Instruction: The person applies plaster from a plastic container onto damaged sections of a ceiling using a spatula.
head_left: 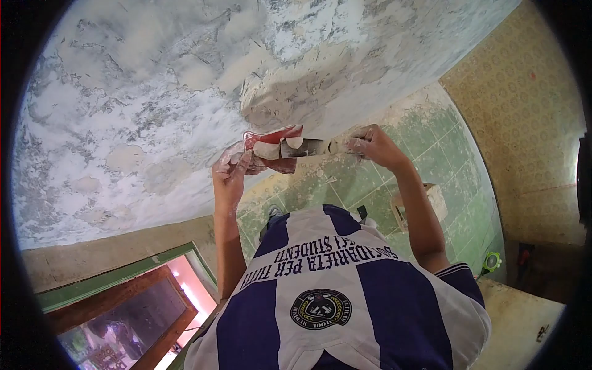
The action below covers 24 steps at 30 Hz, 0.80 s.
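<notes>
My left hand [232,163], whitened with plaster, has its fingers closed on the edge of a red spreader [291,132] that carries lumps of pale putty [267,150]. From the other side, my right hand [377,147] grips a putty knife [314,146] by its smeared, light-coloured handle. The knife's dark blade lies against the putty and the red spreader, hiding part of both. Both tools are held in front of my chest, close to a patchy, plastered wall [142,92].
Green tiles [364,182] spread below the hands, with a pale box-like object [425,206] beside my right forearm. A wood-framed window [179,308] is at lower left. Patterned yellowish wall [524,92] stands at right, and a green round object [491,262] lies lower right.
</notes>
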Motion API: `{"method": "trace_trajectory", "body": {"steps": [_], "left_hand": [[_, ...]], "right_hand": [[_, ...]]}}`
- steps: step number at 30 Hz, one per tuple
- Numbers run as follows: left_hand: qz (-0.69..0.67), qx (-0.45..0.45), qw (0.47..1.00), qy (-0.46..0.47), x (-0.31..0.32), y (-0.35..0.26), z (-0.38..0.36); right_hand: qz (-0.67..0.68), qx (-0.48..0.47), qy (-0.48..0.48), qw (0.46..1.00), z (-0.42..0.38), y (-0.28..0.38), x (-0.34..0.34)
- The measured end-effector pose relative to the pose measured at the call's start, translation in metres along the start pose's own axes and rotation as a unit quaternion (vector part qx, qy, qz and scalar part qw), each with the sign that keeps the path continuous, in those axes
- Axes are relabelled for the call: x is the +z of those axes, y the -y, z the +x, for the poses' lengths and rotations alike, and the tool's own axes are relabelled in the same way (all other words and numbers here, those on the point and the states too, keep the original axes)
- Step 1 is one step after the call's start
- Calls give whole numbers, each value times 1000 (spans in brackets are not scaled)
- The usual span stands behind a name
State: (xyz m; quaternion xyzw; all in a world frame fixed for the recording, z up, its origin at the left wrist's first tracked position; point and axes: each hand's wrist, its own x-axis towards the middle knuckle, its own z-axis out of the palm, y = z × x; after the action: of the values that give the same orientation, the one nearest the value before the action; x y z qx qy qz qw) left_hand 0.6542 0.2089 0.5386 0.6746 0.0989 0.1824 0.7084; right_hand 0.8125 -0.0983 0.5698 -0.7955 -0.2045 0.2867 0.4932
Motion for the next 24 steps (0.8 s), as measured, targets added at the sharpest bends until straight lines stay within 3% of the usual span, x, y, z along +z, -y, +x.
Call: {"method": "trace_trajectory", "body": {"steps": [5, 13, 18, 24], "left_hand": [[-3, 2, 1000, -16, -4, -4, -1], [-79, -98, 991, -55, -19, 22, -6], [-88, -118, 984, -98, -39, 36, -21], [-84, -138, 977, -141, -62, 46, -36]], "right_hand": [[-8, -14, -17, 1000, -3, 23, -9], [-72, -30, -30, 996, -5, 31, -4], [26, -25, -27, 999, 13, 33, 2], [-7, -28, -22, 999, 48, 46, 2]]}}
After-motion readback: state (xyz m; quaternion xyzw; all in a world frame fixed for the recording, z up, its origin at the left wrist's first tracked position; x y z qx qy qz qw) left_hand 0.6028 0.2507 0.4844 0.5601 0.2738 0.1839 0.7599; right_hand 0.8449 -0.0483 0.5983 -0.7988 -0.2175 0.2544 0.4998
